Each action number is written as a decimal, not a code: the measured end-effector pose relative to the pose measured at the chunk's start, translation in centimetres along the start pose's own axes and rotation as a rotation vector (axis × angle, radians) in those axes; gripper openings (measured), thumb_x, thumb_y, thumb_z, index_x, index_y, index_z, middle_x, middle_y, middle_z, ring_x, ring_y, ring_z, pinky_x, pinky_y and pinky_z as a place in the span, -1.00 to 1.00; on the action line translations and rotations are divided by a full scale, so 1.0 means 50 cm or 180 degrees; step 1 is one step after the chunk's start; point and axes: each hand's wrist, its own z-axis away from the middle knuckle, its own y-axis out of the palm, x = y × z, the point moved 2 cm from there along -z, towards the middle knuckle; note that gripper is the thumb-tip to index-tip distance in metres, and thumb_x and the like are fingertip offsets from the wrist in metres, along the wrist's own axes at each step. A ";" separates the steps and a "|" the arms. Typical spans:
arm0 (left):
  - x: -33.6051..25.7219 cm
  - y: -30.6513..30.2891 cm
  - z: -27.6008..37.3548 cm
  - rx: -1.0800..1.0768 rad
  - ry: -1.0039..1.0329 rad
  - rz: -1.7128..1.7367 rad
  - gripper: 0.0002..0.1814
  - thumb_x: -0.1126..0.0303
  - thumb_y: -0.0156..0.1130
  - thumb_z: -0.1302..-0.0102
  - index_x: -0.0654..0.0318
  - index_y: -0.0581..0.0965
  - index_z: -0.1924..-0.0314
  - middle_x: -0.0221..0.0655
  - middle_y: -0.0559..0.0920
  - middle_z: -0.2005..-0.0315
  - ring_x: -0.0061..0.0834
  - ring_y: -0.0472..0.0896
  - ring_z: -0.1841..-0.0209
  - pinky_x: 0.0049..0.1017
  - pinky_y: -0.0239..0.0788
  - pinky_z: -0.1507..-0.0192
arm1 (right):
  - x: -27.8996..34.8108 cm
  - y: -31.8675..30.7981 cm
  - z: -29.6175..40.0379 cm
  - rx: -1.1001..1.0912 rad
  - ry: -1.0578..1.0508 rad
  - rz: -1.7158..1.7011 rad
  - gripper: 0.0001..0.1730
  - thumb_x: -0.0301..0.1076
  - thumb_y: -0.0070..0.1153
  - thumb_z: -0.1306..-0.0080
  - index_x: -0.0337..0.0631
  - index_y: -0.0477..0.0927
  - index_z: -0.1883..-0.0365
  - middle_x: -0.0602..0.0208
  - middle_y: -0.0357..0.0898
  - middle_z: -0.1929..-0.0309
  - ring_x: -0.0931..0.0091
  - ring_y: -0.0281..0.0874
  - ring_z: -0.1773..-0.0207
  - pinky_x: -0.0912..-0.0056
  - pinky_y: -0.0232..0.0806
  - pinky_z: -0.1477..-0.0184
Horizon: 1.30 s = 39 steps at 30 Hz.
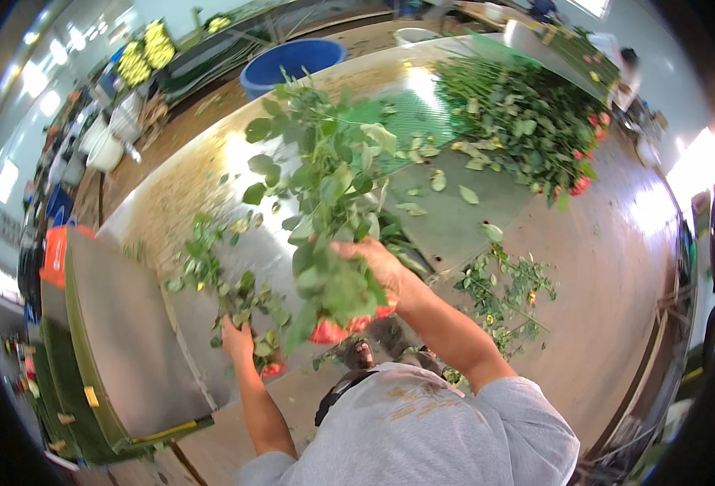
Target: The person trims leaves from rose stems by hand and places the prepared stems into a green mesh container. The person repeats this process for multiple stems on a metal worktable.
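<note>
A leafy bunch of roses (333,182) is gripped in my right hand (372,258), above the metal-topped table (205,358). Its red-orange blooms (330,331) point down towards my body, and the cut stems point away. Further left, my left hand (237,337) is closed around a rose stem with leaves (254,297). A blurred red bloom (270,369) shows at that stem's near end. Leaves hide some of my fingers on both hands.
A large pile of roses (515,121) lies at the right on green mesh (418,115), among loose leaves. Behind the table stands a blue tub (293,64). Leafy cuttings (506,297) litter the floor at right. Green-edged boards (126,340) stand left. Another person (628,82) is at far right.
</note>
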 end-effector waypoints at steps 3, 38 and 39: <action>0.021 0.047 -0.016 -0.0166 0.0257 0.0375 -0.40 0.31 0.17 -0.12 0.29 0.33 -0.19 -0.05 0.55 0.08 -0.10 0.52 0.06 -0.23 0.32 -0.01 | 0.063 -0.023 0.118 -0.0161 -0.0858 0.0927 -0.61 -0.35 0.20 -0.19 -0.23 0.53 0.00 0.43 0.58 0.23 0.60 0.50 0.21 0.45 0.39 0.12; -1.750 0.233 0.556 0.2851 0.2507 0.5879 -0.43 0.37 0.10 -0.34 0.22 0.15 -0.29 -0.36 0.46 0.17 -0.62 0.35 0.45 -0.55 0.19 0.42 | 0.984 -0.940 1.237 -0.3580 -0.4401 0.0152 -0.37 -0.38 0.24 -0.06 -0.28 0.38 -0.13 0.22 0.49 -0.02 0.36 0.49 -0.01 0.25 0.38 -0.06; -1.773 0.226 0.553 0.2659 0.2479 0.5817 -0.42 0.37 0.10 -0.33 0.22 0.14 -0.30 -0.36 0.46 0.17 -0.62 0.34 0.45 -0.55 0.20 0.41 | 1.047 -0.952 1.243 -0.3487 -0.4396 0.0307 -0.38 -0.41 0.23 -0.07 -0.28 0.37 -0.14 0.21 0.49 -0.04 0.33 0.48 -0.04 0.22 0.38 -0.08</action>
